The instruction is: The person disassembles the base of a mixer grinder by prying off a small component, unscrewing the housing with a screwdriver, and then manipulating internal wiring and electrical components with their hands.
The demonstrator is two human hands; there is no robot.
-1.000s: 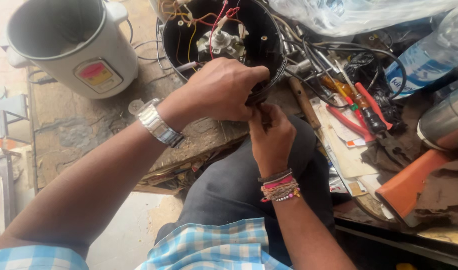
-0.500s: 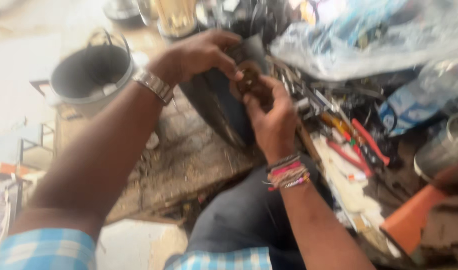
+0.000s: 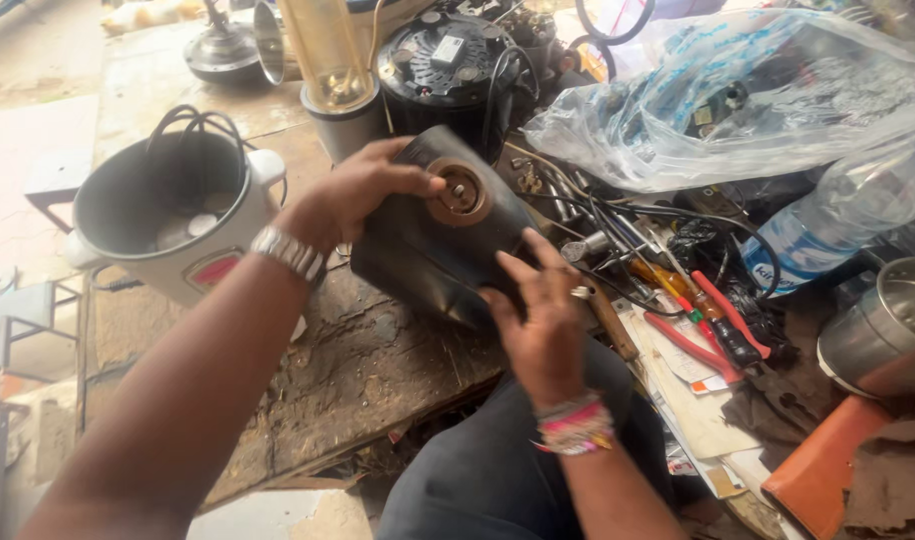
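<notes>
Left hand [image 3: 353, 195] and right hand [image 3: 543, 320] gripping black pot [image 3: 428, 255], bench edge below

1. A small appliance repair workshop is showing here: a rough, worn wooden surface [image 3: 378, 370] is carrying opened machines.
2. Red-handled pliers [image 3: 713, 330] and screwdrivers [image 3: 668, 285] are lying among loose wires [image 3: 618, 225].
3. A rice cooker [image 3: 168, 220], a blender jar [image 3: 328, 55] and an upturned black appliance base [image 3: 448, 65] are sitting around.
4. A plastic bag of parts [image 3: 738, 100] is resting nearby.
</notes>
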